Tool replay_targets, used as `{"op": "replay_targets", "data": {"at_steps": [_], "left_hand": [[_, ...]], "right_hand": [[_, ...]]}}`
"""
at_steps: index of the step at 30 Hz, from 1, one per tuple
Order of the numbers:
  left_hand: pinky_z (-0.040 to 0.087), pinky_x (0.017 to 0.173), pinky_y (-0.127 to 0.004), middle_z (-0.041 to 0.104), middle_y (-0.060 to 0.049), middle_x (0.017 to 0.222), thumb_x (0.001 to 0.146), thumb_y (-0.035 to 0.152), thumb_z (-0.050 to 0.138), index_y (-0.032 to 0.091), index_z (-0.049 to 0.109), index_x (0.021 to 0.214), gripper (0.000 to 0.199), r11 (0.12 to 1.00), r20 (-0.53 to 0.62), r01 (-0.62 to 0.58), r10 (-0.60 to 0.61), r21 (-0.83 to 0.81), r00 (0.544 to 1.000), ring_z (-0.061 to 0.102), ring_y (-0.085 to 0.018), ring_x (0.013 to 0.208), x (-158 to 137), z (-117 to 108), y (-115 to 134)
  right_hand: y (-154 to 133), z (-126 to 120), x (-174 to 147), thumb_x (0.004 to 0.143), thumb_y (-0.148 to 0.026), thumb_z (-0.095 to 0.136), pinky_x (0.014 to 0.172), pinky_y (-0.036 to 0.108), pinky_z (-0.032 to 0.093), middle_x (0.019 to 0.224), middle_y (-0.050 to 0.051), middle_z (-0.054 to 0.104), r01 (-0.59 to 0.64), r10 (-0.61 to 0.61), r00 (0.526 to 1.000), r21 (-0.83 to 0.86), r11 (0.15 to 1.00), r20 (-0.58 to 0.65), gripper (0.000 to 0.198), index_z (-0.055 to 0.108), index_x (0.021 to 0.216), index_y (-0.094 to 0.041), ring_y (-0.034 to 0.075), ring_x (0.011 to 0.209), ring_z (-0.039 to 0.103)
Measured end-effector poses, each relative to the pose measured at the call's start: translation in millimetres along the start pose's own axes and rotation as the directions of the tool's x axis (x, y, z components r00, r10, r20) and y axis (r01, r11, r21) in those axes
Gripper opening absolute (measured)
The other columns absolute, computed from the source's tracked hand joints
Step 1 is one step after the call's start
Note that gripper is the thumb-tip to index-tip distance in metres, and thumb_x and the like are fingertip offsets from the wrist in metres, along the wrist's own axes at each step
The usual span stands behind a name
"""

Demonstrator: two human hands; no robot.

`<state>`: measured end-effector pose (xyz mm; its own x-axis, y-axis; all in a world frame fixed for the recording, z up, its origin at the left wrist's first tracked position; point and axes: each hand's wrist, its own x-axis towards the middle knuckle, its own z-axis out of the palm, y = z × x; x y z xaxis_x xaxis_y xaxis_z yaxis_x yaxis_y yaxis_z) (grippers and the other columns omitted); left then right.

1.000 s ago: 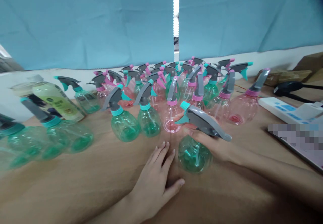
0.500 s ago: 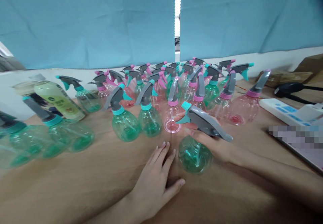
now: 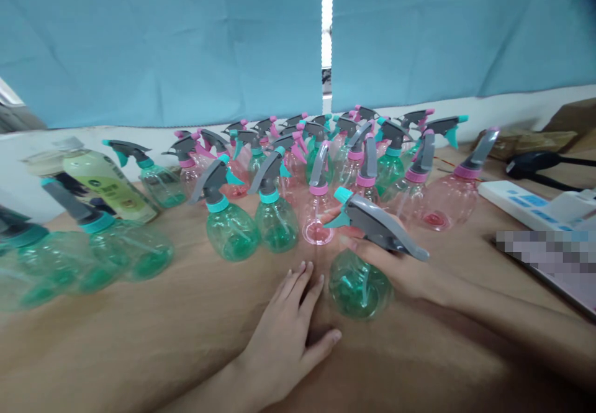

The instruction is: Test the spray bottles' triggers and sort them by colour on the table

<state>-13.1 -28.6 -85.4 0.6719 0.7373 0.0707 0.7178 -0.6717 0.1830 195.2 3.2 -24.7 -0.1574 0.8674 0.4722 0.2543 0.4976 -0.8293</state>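
Note:
A green see-through spray bottle (image 3: 361,285) with a grey and turquoise trigger head stands upright on the wooden table (image 3: 177,351). My right hand (image 3: 395,264) is closed around its neck, below the trigger head; part of the fingers is hidden behind the bottle. Flat on the tabletop, with fingers stretched out, my left hand (image 3: 291,332) lies to the left of that bottle and holds nothing. Just beyond my hands are a pink spray bottle (image 3: 318,214) and two green spray bottles, one at the middle (image 3: 276,223) and one farther left (image 3: 231,230).
Many more pink and green spray bottles crowd the back, before a blue curtain (image 3: 162,40). Several green ones (image 3: 135,254) stand at left, near a labelled bottle (image 3: 112,183). At right are a white power strip (image 3: 521,205), a black cable (image 3: 540,167) and a flat device (image 3: 554,282).

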Motion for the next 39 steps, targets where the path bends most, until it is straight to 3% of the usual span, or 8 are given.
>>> {"op": "replay_targets", "data": {"at_steps": [13, 16, 19, 27, 34, 39], "left_hand": [[0.033, 0.108, -0.058, 0.027, -0.021, 0.153, 0.093, 0.053, 0.045, 0.006, 0.039, 0.142, 0.068, 1.0, -0.027, -0.012, 0.012, -0.02, 1.0, 0.025, -0.035, 0.141, 0.5, 1.5, -0.1], [0.034, 0.108, -0.058, 0.027, -0.021, 0.153, 0.093, 0.053, 0.046, 0.007, 0.039, 0.141, 0.067, 1.0, -0.04, -0.014, 0.013, -0.024, 0.999, 0.026, -0.035, 0.141, 0.0, 1.5, -0.5], [0.035, 0.108, -0.057, 0.027, -0.02, 0.153, 0.093, 0.053, 0.046, 0.007, 0.038, 0.142, 0.068, 1.0, -0.036, -0.008, 0.007, -0.018, 0.999, 0.026, -0.035, 0.141, -0.4, 0.9, -0.4], [0.033, 0.109, -0.056, 0.028, -0.02, 0.153, 0.093, 0.053, 0.046, 0.008, 0.038, 0.142, 0.068, 1.0, -0.019, 0.0, 0.0, 0.002, 1.0, 0.026, -0.034, 0.141, 0.0, 2.3, -0.3], [0.034, 0.11, -0.054, 0.029, -0.018, 0.154, 0.093, 0.052, 0.047, 0.01, 0.036, 0.144, 0.067, 1.0, -0.038, 0.001, -0.001, 0.016, 0.999, 0.026, -0.033, 0.141, -0.9, 1.8, -0.9], [0.034, 0.109, -0.054, 0.027, -0.019, 0.154, 0.093, 0.052, 0.047, 0.009, 0.037, 0.143, 0.067, 1.0, -0.024, 0.005, -0.005, 0.025, 1.0, 0.026, -0.034, 0.141, -0.5, 2.4, -1.3]], "right_hand": [[-0.2, -2.4, 0.9, 0.082, -0.028, 0.057, 0.065, 0.032, 0.053, 0.085, 0.0, 0.066, 0.009, -0.013, 0.998, 0.064, 0.998, 0.054, 0.013, 0.061, 0.094, -0.029, 0.019, 0.075, 0.064], [1.0, -2.4, 0.3, 0.081, -0.029, 0.059, 0.064, 0.031, 0.052, 0.079, -0.001, 0.061, 0.003, -0.006, 0.999, 0.081, 0.997, 0.039, 0.005, 0.055, 0.084, -0.028, 0.018, 0.072, 0.061], [0.7, -2.8, 0.3, 0.081, -0.029, 0.059, 0.061, 0.029, 0.05, 0.075, -0.002, 0.057, 0.0, -0.004, 0.999, 0.082, 0.997, 0.045, 0.009, 0.051, 0.079, -0.027, 0.017, 0.069, 0.058], [0.3, -5.0, 1.2, 0.08, -0.025, 0.058, 0.054, 0.026, 0.041, 0.07, -0.003, 0.048, 0.027, -0.027, 0.998, 0.01, 1.0, 0.056, 0.015, 0.045, 0.074, -0.026, 0.014, 0.06, 0.046], [-0.8, -4.9, 1.9, 0.079, -0.014, 0.055, 0.051, 0.025, 0.034, 0.069, -0.005, 0.044, 0.08, -0.083, 0.994, 0.042, 0.996, 0.07, 0.017, 0.044, 0.075, -0.024, 0.012, 0.058, 0.039], [-2.1, -4.4, 2.1, 0.083, -0.018, 0.057, 0.05, 0.024, 0.034, 0.066, -0.007, 0.041, 0.095, -0.099, 0.993, 0.06, 0.994, 0.069, 0.019, 0.042, 0.072, -0.023, 0.01, 0.055, 0.035]]}}
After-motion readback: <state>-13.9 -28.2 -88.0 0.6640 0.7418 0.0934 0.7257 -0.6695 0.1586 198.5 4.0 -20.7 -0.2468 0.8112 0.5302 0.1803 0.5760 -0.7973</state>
